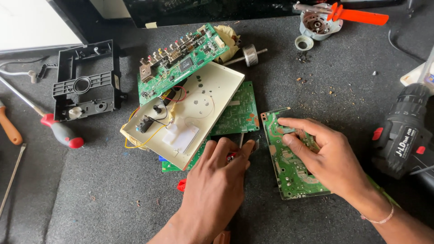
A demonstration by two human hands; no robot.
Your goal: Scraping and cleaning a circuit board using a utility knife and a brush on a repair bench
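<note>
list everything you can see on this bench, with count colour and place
circuit board: 1, green, under right hand
circuit boards: 2 more, green, centre pile
panel: 1, cream, wired, centre
frame: 1, black, left
screwdriver: 1, red-handled, left
drill: 1, black, right edge
motor part: 1, grey, top right
mat: 1, dark grey, beneath all
left hand: 1, holds a red-handled tool, mostly hidden
right hand: 1, fingers pressing the board
</note>
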